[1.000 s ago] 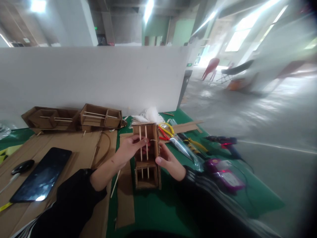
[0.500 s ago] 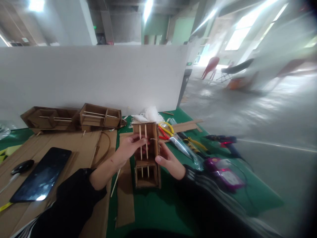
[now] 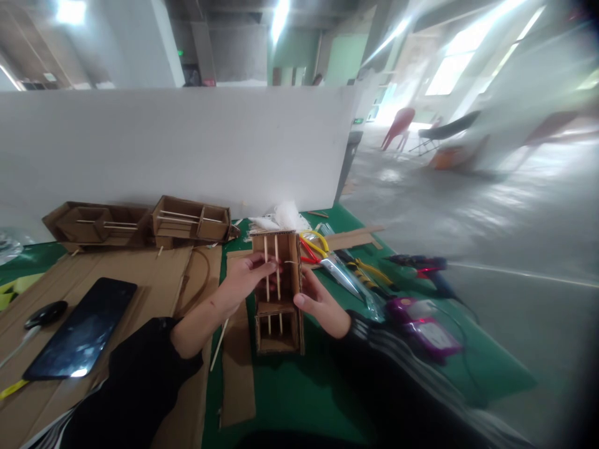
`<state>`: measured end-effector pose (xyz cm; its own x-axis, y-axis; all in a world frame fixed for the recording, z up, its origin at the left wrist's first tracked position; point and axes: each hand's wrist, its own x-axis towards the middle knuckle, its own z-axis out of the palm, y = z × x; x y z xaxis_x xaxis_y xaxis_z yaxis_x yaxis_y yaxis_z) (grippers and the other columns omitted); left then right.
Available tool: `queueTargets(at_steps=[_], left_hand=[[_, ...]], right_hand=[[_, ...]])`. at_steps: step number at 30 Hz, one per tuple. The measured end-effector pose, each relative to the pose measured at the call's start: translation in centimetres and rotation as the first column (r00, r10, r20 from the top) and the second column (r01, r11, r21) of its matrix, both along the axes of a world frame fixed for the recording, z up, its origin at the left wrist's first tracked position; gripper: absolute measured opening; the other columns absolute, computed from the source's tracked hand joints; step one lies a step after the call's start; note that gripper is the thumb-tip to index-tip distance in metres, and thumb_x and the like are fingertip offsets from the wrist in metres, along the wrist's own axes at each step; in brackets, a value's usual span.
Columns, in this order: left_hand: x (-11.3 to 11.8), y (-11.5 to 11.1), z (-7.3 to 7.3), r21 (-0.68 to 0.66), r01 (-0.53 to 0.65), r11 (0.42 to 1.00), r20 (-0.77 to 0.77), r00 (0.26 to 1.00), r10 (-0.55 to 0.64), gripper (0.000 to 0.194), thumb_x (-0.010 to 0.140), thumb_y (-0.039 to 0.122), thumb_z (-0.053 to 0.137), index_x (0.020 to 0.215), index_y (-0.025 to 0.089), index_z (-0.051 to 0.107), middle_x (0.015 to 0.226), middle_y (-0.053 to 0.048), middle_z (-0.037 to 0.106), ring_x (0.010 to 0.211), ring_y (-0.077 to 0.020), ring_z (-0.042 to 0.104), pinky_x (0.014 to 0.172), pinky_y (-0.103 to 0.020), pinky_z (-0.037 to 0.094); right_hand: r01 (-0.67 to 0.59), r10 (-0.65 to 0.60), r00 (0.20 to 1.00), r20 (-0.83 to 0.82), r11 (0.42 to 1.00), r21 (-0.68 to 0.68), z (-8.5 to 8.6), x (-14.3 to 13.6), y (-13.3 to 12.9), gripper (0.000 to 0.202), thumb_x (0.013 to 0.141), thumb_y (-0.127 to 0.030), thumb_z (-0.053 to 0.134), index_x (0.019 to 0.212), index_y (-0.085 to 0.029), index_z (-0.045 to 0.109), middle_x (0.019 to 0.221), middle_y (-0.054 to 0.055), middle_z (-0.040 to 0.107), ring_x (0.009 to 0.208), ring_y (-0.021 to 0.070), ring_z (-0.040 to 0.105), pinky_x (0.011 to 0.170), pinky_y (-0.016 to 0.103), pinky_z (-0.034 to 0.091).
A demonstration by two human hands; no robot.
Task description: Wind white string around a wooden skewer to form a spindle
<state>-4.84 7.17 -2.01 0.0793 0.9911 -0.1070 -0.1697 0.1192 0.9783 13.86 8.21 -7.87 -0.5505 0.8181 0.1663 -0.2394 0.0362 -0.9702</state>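
In front of me stands a cardboard box (image 3: 277, 307) with a divider across it and two thin wooden sticks (image 3: 277, 284) running lengthwise through its opening. My left hand (image 3: 243, 280) grips the box's left side, its thumb lying over the sticks and its other fingers partly hidden behind them. On the right side, my right hand (image 3: 322, 305) holds the box wall, thumb on the near edge and fingers curled out of sight behind it. A thin pale strand sticks out near the inner right wall.
Two more cardboard boxes with sticks (image 3: 191, 218) stand at the back left. A phone (image 3: 82, 327) and a mouse (image 3: 45, 314) lie on cardboard sheets. Scissors (image 3: 339, 274), pliers (image 3: 374, 274), a glue gun (image 3: 421, 265) and a purple device (image 3: 423, 327) are at right. A white partition (image 3: 187, 149) rises behind.
Both hands keep the same hold on the box. The view has shifted very slightly; nothing else has visibly moved.
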Motion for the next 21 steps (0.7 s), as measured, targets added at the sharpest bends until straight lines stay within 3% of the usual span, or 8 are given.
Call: queueTargets(at_steps=[21], left_hand=[[-0.05, 0.19, -0.31, -0.015, 0.013, 1.0, 0.006, 1.0, -0.013, 0.027, 0.071, 0.033, 0.076, 0.088, 0.013, 0.07, 0.081, -0.005, 0.072, 0.065, -0.0142, 0.064, 0.06, -0.026, 0.054]], right_hand=[[-0.009, 0.009, 1.0, -0.006, 1.0, 0.013, 0.4, -0.11, -0.12, 0.071, 0.075, -0.052, 0.072, 0.134, -0.03, 0.04, 0.129, 0.008, 0.057, 0.109, 0.0222, 0.06, 0.096, 0.039, 0.047]])
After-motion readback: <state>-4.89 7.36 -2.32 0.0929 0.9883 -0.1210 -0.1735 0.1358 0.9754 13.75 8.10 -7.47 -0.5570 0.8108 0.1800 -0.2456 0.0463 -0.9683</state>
